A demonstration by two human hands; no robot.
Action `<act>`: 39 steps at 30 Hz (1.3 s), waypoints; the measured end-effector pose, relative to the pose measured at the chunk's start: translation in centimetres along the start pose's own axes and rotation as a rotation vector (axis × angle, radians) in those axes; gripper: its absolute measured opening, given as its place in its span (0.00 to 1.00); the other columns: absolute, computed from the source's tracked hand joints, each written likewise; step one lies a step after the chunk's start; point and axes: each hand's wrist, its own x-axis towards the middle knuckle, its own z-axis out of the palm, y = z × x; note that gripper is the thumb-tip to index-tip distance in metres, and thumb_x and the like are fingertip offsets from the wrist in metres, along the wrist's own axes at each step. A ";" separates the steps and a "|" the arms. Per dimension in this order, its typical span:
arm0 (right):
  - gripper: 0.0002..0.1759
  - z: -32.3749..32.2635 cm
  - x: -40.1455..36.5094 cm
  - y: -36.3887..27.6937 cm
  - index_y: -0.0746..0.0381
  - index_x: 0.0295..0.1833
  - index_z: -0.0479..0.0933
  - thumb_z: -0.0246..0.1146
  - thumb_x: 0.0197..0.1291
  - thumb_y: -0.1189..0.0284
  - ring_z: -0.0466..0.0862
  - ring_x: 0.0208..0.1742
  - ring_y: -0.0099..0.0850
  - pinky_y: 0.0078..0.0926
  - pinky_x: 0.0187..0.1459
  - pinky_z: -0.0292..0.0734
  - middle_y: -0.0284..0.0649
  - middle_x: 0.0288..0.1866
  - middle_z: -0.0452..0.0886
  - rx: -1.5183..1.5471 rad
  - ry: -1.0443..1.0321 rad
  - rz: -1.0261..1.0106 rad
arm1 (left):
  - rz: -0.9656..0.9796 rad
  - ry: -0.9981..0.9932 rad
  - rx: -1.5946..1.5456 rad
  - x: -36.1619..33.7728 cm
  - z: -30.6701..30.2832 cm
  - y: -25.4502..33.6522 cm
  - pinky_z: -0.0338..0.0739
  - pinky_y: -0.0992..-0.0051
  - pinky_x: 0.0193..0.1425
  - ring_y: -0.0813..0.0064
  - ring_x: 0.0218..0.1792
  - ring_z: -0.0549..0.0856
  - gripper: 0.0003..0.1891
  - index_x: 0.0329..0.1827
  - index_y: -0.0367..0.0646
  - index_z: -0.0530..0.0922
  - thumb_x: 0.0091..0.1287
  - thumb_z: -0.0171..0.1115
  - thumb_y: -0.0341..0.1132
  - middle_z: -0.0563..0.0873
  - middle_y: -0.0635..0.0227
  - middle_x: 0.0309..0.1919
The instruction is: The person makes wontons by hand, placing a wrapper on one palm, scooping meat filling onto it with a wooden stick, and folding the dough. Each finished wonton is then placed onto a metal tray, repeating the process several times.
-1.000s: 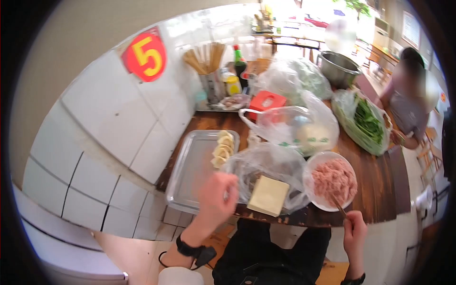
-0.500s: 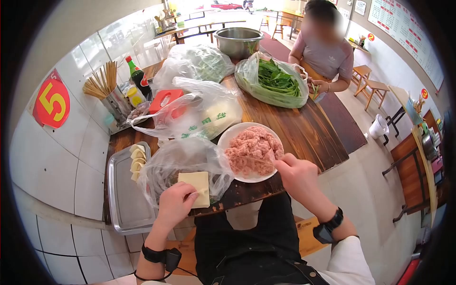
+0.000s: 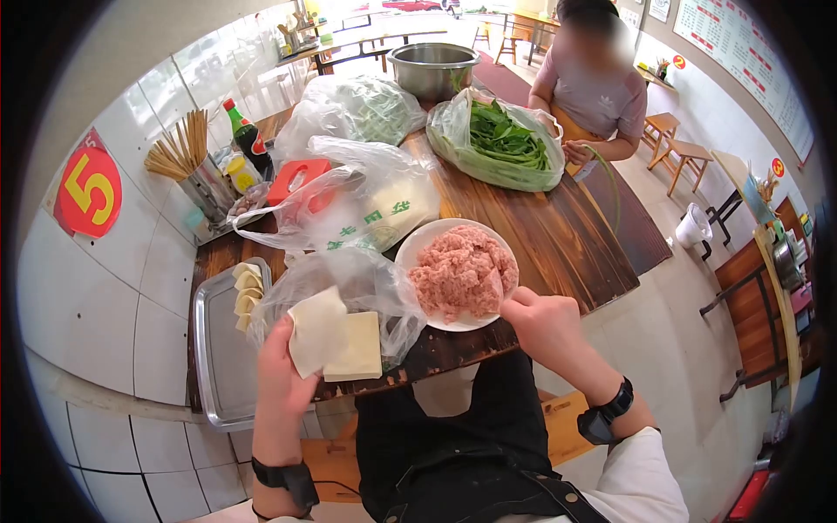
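My left hand (image 3: 286, 362) is closed on the edge of a square dough wrapper (image 3: 317, 331), lifted and tilted beside the stack of wrappers (image 3: 356, 347). The stack lies on a clear plastic bag (image 3: 370, 277) near the table's front edge. At the rim of a white plate (image 3: 404, 259) heaped with minced meat (image 3: 462, 268), my right hand (image 3: 547, 322) is closed around a thin stick-like tool, mostly hidden now. On the left, a metal tray (image 3: 228, 375) holds several folded wrapped dumplings (image 3: 248, 296).
Behind the plate are plastic bags (image 3: 384, 196), a bag of leafy greens (image 3: 506, 144) and a metal pot (image 3: 433, 74). Chopsticks (image 3: 179, 155) and a bottle (image 3: 247, 135) stand by the left wall. Across the table a person (image 3: 597, 96) handles a green stem.
My left hand has lifted a wrapper off the stack and moved left with it. My right hand stays at the plate's edge; the thin stick seen across the meat no longer shows clearly.
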 end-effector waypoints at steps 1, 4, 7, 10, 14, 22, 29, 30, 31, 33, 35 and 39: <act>0.05 -0.3 -0.2 -0.1 0.56 0.31 0.74 0.62 0.49 0.77 0.83 0.26 0.37 0.36 0.24 0.75 0.35 0.28 0.75 0.043 -0.022 0.024 | 0.005 0.004 -0.004 -0.5 0.3 -0.7 0.75 0.62 0.66 0.61 0.60 0.81 0.18 0.61 0.35 0.75 0.74 0.50 0.36 0.81 0.57 0.61; 0.05 -0.5 0.0 0.3 0.56 0.32 0.74 0.62 0.49 0.77 0.83 0.26 0.38 0.36 0.24 0.74 0.34 0.29 0.75 0.100 -0.001 0.061 | -0.272 -0.158 -0.476 -2.6 1.4 -4.2 0.66 0.47 0.74 0.53 0.67 0.76 0.25 0.67 0.36 0.71 0.78 0.42 0.45 0.77 0.52 0.66; 0.05 0.6 0.1 0.6 0.56 0.32 0.74 0.62 0.50 0.77 0.83 0.27 0.38 0.36 0.24 0.74 0.34 0.30 0.77 0.088 0.037 0.076 | -0.426 -0.138 -0.319 -3.6 2.4 -9.9 0.67 0.54 0.74 0.57 0.67 0.77 0.24 0.69 0.39 0.71 0.78 0.47 0.45 0.78 0.56 0.66; 0.05 0.6 -0.1 0.5 0.56 0.32 0.75 0.62 0.50 0.77 0.83 0.27 0.39 0.37 0.25 0.75 0.34 0.31 0.78 0.073 -0.023 0.056 | -0.491 -0.137 -0.190 -3.0 3.7 -14.1 0.69 0.59 0.74 0.61 0.68 0.76 0.21 0.69 0.37 0.69 0.78 0.49 0.37 0.78 0.57 0.66; 0.03 -0.4 0.0 0.5 0.56 0.32 0.75 0.62 0.53 0.75 0.84 0.29 0.40 0.37 0.26 0.75 0.35 0.31 0.79 0.119 -0.068 0.075 | -0.499 0.040 -0.218 -1.0 3.6 -16.2 0.70 0.60 0.73 0.62 0.66 0.78 0.20 0.70 0.39 0.67 0.80 0.46 0.37 0.77 0.60 0.66; 0.02 -0.8 -2.1 0.3 0.56 0.33 0.79 0.64 0.59 0.73 0.83 0.30 0.42 0.37 0.29 0.77 0.36 0.32 0.81 0.477 -0.102 0.234 | -0.325 0.072 -0.458 1.6 6.1 -16.0 0.65 0.57 0.77 0.59 0.70 0.73 0.22 0.70 0.35 0.65 0.82 0.39 0.39 0.74 0.55 0.68; 0.08 0.7 -6.4 -3.3 0.54 0.38 0.84 0.66 0.53 0.77 0.83 0.27 0.35 0.32 0.27 0.75 0.32 0.33 0.82 0.246 0.074 0.140 | -0.370 0.090 -0.466 1.5 5.8 -15.7 0.64 0.58 0.78 0.59 0.69 0.73 0.21 0.69 0.34 0.66 0.82 0.38 0.38 0.74 0.55 0.67; 0.09 1.0 -6.8 -3.5 0.54 0.39 0.84 0.66 0.51 0.77 0.82 0.26 0.33 0.31 0.26 0.75 0.31 0.33 0.83 0.185 0.128 0.100 | -0.368 0.091 -0.467 1.3 5.9 -15.6 0.64 0.58 0.78 0.59 0.69 0.73 0.21 0.69 0.34 0.66 0.82 0.38 0.38 0.74 0.55 0.67; 0.11 1.2 -7.3 -3.3 0.54 0.41 0.84 0.66 0.51 0.77 0.82 0.24 0.32 0.30 0.25 0.74 0.31 0.33 0.83 0.163 0.146 0.074 | -0.390 0.111 -0.478 1.0 6.2 -15.4 0.63 0.58 0.78 0.58 0.70 0.73 0.21 0.70 0.34 0.65 0.81 0.38 0.38 0.74 0.54 0.68; 0.11 -0.1 -7.3 -2.6 0.54 0.41 0.84 0.66 0.50 0.77 0.82 0.24 0.32 0.30 0.25 0.74 0.31 0.32 0.83 0.182 0.123 0.074 | -0.406 0.132 -0.486 0.7 6.3 -15.1 0.63 0.57 0.78 0.58 0.70 0.72 0.21 0.71 0.34 0.65 0.81 0.38 0.37 0.73 0.54 0.68; 0.11 -1.0 -7.4 -1.4 0.55 0.42 0.82 0.67 0.51 0.78 0.82 0.25 0.35 0.28 0.26 0.75 0.33 0.31 0.82 0.249 0.092 0.109 | -0.384 0.068 -0.484 0.3 6.1 -15.0 0.63 0.56 0.79 0.57 0.71 0.71 0.22 0.72 0.33 0.63 0.81 0.39 0.37 0.72 0.53 0.70; 0.05 -2.1 -6.4 -1.8 0.59 0.44 0.78 0.64 0.64 0.76 0.84 0.31 0.31 0.26 0.34 0.77 0.35 0.36 0.84 0.575 -0.132 0.534 | -0.391 0.038 -0.518 -0.8 5.4 -14.9 0.66 0.55 0.76 0.58 0.70 0.73 0.22 0.71 0.34 0.64 0.81 0.41 0.38 0.73 0.52 0.69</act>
